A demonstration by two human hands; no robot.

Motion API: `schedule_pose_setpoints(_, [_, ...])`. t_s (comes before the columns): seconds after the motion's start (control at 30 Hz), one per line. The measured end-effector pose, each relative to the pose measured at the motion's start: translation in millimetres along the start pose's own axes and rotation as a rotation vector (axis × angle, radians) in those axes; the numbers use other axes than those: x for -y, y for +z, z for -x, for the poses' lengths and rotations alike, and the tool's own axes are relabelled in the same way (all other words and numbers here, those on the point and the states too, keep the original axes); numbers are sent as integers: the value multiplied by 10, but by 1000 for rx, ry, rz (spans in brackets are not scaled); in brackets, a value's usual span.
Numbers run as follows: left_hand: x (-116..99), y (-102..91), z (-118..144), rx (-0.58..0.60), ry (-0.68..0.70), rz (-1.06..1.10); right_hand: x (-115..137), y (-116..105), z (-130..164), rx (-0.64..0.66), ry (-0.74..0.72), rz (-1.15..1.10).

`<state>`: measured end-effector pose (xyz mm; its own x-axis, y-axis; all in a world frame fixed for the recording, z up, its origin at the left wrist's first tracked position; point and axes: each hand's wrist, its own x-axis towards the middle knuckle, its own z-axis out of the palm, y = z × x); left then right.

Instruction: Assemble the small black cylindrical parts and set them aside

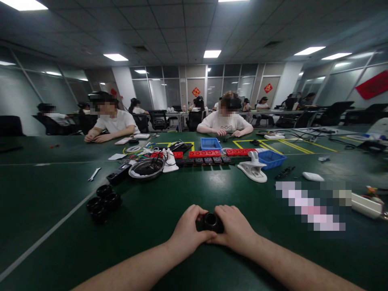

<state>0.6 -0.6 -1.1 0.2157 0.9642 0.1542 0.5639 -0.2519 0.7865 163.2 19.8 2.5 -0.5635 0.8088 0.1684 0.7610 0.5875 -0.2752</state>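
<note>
A small black round part (209, 221) with a hollow centre sits low over the green table, held from both sides. My left hand (188, 231) grips its left side with the fingers curled around it. My right hand (233, 228) grips its right side the same way, thumb near the front. Both forearms reach in from the bottom edge. To the left, a cluster of several similar black ring parts (103, 198) lies on the table, well apart from my hands.
Farther back lie a metal bowl with cables (146, 168), red and black power strips (204, 157), two blue bins (271, 159), a white clamp (253, 169) and a black block (119, 173). Two people sit across the table (45, 210); others work behind.
</note>
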Motion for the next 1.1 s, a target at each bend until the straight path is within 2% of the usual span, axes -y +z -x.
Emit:
schedule_pose_setpoints(0.07, [-7,-16,-7,31,17,16,-37,-36,-12,30,-65,-94])
schedule_pose_setpoints(0.27, [-18,-45,-7,104,49,49,-242,-148,-89,255,-262,-405])
schedule_pose_setpoints(0.43, [-23,-43,-8,108,61,45,-315,-167,-121,303,-307,-503])
schedule_pose_setpoints(0.6, [-36,-51,-10,115,60,43,-290,-160,-119,303,-257,-507])
schedule_pose_setpoints(0.77, [-36,-47,-4,102,53,35,-276,-97,-105,261,-126,-436])
schedule_pose_setpoints(0.97, [2,-15,-11,69,22,0,-180,31,-80,124,-10,-251])
schedule_pose_setpoints(1.1, [22,2,-14,37,19,-18,-86,47,-46,44,6,-104])
